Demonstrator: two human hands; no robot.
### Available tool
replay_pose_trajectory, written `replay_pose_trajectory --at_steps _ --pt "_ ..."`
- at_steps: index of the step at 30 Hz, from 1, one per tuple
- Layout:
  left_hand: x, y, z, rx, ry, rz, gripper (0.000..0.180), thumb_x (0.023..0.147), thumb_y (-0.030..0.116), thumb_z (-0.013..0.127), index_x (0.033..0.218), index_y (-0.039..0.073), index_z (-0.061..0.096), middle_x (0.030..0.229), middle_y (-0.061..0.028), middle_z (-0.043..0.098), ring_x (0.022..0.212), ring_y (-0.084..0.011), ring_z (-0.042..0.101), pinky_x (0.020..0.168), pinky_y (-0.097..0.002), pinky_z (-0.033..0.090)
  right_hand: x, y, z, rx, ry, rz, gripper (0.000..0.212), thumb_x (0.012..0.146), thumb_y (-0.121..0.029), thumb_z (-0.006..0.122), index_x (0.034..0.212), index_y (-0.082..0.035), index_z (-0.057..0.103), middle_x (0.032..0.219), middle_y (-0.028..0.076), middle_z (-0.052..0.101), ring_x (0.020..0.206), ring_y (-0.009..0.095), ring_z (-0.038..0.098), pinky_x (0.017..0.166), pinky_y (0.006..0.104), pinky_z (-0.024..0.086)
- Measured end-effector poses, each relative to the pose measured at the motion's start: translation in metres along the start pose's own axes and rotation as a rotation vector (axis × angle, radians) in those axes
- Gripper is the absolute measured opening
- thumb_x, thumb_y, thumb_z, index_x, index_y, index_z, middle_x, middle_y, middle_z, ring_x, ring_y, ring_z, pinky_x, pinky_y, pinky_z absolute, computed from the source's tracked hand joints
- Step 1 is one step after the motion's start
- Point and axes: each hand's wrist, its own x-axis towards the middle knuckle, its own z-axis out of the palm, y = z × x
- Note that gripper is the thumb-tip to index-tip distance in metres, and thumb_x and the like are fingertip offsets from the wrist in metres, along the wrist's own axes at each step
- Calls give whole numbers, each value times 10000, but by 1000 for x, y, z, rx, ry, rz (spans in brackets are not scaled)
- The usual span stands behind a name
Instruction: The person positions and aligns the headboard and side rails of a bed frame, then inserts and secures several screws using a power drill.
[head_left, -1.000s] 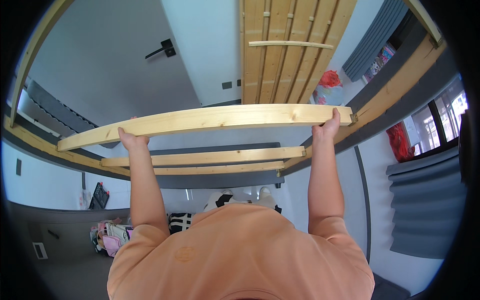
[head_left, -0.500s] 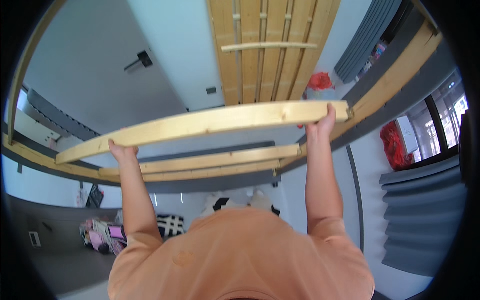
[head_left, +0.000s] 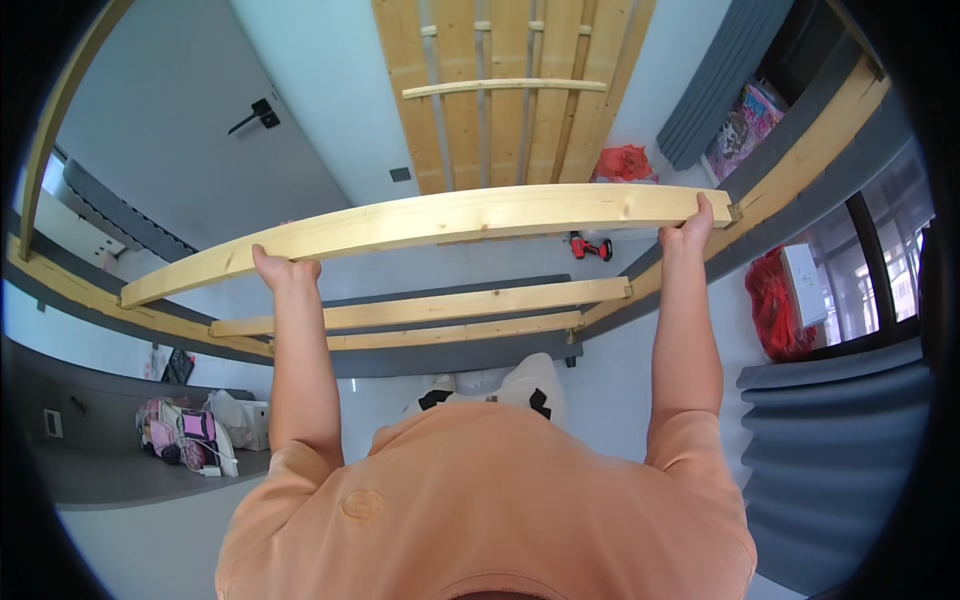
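Observation:
A long pale wooden beam [head_left: 450, 222] spans a grey upholstered bed frame from side to side. My left hand [head_left: 286, 268] grips it toward its left end, thumb on the near face, other fingers mostly hidden behind and beneath. Close to the right end, my right hand [head_left: 690, 228] is wrapped around it in the same way. That end meets a small metal bracket [head_left: 737, 212] on the frame's right wooden rail [head_left: 800, 150]; whether it is seated cannot be made out. The left end lies against the left wooden rail [head_left: 190, 328].
Nearer me, two crossbars, a wider one [head_left: 480, 305] and a narrower one [head_left: 450, 331], bridge the frame. A red power drill [head_left: 590, 246] lies on the floor beyond the beam. A slatted wood panel [head_left: 456, 120] leans by the far wall. Grey curtains [head_left: 830, 430] hang at right.
The view has shifted, bringing the red drill out from behind the beam. My left hand appears farther from the beam's left end. Both hands still hold the beam.

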Motion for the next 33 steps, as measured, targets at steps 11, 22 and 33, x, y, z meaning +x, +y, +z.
replay_pose_trajectory --at_steps 11,22,33 --pt "-108 -133 28 120 -51 23 506 884 446 257 1093 32 462 980 -119 564 913 -260 554 826 -402 465 117 -102 -68 50 29 -22 367 807 -256 499 1099 -39 456 1025 108 539 918 264 552 811 407 464" --pt "-220 -303 63 22 -55 29 486 895 421 254 1079 20 456 983 -138 558 897 -248 549 824 -402 454 261 -243 -160 18 -43 -13 365 842 -278 450 1101 -22 437 1028 118 540 951 285 542 831 426 460" --pt "-219 -302 38 97 -158 88 541 911 452 275 1219 20 378 1199 -138 471 1105 -281 458 971 -400 348 271 -238 -182 -119 -118 -4 469 836 -451 471 1123 -81 451 1046 65 554 894 231 577 646 294 490"
